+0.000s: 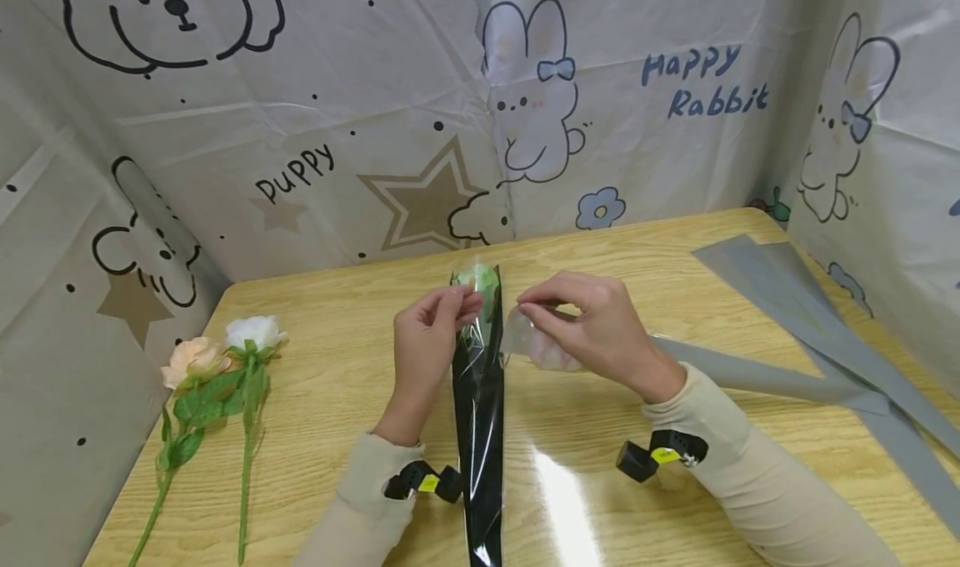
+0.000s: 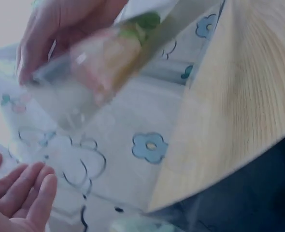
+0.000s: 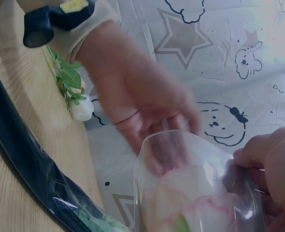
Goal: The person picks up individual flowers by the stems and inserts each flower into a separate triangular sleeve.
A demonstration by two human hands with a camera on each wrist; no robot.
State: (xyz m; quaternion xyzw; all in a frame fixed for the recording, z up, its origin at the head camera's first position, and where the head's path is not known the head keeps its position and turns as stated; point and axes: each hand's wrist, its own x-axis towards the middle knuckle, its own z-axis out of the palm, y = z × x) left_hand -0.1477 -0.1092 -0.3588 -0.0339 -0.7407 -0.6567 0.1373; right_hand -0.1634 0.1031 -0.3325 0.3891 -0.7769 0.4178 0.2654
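My right hand [image 1: 603, 325] pinches the open top edge of a clear-fronted grey flower sleeve [image 1: 735, 367], which runs back under my right wrist. Inside it lies a pink rose [image 3: 195, 208], its bloom a little below the rim. My left hand [image 1: 426, 333] hovers to the left of that rim, its fingers loosely bent and holding nothing. Beneath it, a black flower sleeve [image 1: 480, 434] lies lengthwise on the table, with a pale green flower [image 1: 486, 282] at its far end, partly hidden by my left fingers.
A peach rose [image 1: 197, 360] and a white rose [image 1: 255, 332] with green stems lie at the table's left. More flat grey sleeves [image 1: 817, 308] overlap at the right. A patterned cloth [image 1: 420, 117] hangs behind the wooden table [image 1: 600, 500].
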